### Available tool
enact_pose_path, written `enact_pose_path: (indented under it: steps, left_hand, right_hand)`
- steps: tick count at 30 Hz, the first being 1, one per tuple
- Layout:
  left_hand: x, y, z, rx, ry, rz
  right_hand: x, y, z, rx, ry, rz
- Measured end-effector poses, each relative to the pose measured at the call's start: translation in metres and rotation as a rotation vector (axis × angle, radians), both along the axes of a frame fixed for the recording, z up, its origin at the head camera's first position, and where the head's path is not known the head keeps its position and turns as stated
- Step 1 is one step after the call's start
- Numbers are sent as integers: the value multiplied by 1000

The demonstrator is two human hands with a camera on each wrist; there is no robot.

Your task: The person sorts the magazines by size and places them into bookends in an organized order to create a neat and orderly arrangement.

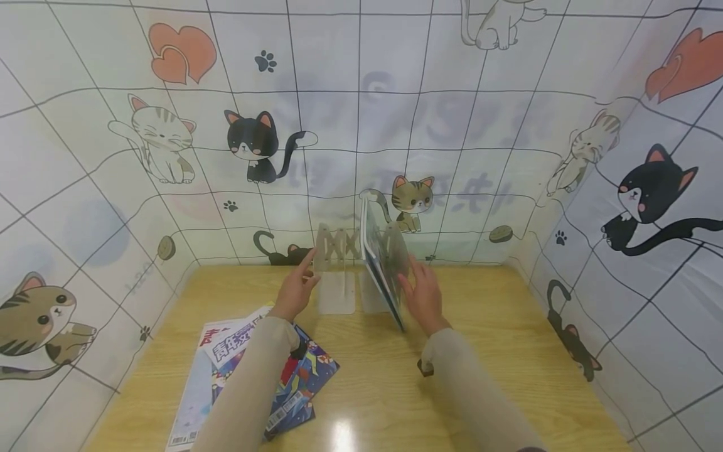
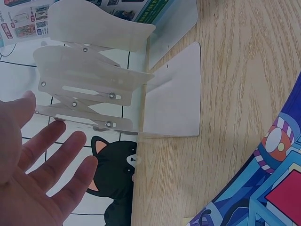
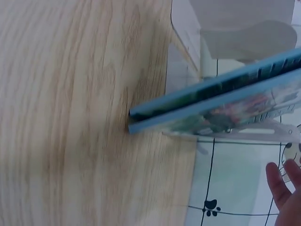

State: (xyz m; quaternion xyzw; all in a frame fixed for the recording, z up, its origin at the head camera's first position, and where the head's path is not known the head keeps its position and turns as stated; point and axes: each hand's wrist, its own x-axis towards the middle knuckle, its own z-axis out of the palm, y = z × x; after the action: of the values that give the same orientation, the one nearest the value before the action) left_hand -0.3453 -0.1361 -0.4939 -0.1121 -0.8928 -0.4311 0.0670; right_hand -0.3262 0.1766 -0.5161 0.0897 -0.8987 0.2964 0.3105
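An expandable white bookend (image 1: 337,251) with scissor-like links and flat base plates (image 2: 174,94) stands at the back of the table. Two thin books or magazines (image 3: 216,101) stand upright in its right part, their edges jutting toward the front. My left hand (image 1: 295,290) is at the bookend's left end panel, fingers spread and loosely extended; in the left wrist view this hand (image 2: 47,160) has its fingertips right by the panel's edge. On the other side, my right hand (image 1: 423,295) is beside the right end panel, fingers extended; only its fingers (image 3: 278,186) show in the right wrist view.
Several overlapping magazines (image 1: 305,370) with colourful covers lie on the table (image 1: 480,376) at the front left, partly beneath my left forearm. A white cloth (image 1: 339,125) printed with cats and grid lines hangs behind the table and along both sides.
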Motion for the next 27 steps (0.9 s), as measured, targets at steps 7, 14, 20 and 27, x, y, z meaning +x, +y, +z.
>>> enact_pose_path:
  steps: [7,14,20,27]
  left_hand:
    - [-1,0,-1,-3,-1,11]
    - [0,3,-2,-2,-36,14]
    - [1,3,-1,9,-40,18]
    - [0,2,1,14,-43,19]
  right_hand:
    - [-13,6,8,19,-97,81]
    - [-21,14,16,-9,-203,149]
    - [-32,19,20,-31,-255,224]
    - [-37,22,25,-86,-336,282]
